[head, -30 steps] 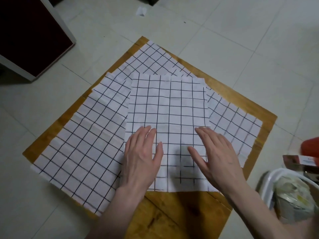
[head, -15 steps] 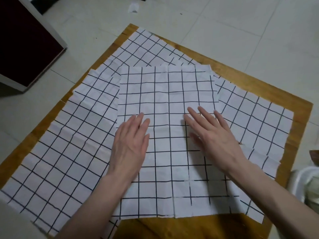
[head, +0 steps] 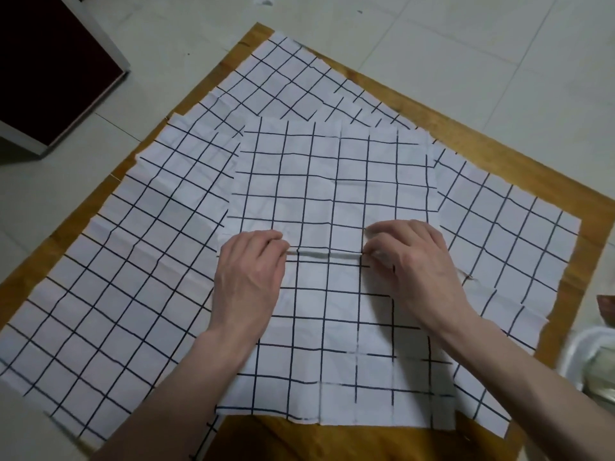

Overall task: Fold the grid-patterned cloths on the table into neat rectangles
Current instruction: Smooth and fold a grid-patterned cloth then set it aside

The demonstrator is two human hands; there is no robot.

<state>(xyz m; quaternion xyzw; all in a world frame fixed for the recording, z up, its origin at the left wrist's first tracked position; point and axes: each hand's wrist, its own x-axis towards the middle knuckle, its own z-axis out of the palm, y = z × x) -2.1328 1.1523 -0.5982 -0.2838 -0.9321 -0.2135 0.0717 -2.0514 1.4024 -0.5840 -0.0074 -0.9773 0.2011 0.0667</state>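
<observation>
A white cloth with a black grid, the top cloth (head: pixel 332 181), lies spread over other grid cloths on a low wooden table (head: pixel 482 104). A larger grid cloth (head: pixel 109 277) lies under it, turned at an angle and covering most of the tabletop. My left hand (head: pixel 249 274) and my right hand (head: pixel 412 261) sit side by side at the middle of the top cloth. The fingers of both hands are curled and pinch a raised crease (head: pixel 327 253) that runs across the cloth between them.
The table stands on a pale tiled floor (head: pixel 466 34). A dark red cabinet with a white frame (head: pixel 50 68) stands at the upper left. A white bin holding rubbish (head: pixel 592 364) is at the right edge, close to the table's corner.
Both hands lay flat on the top cloth before. Now their fingers have curled and pinched up a crease across its middle. The camera has moved closer.
</observation>
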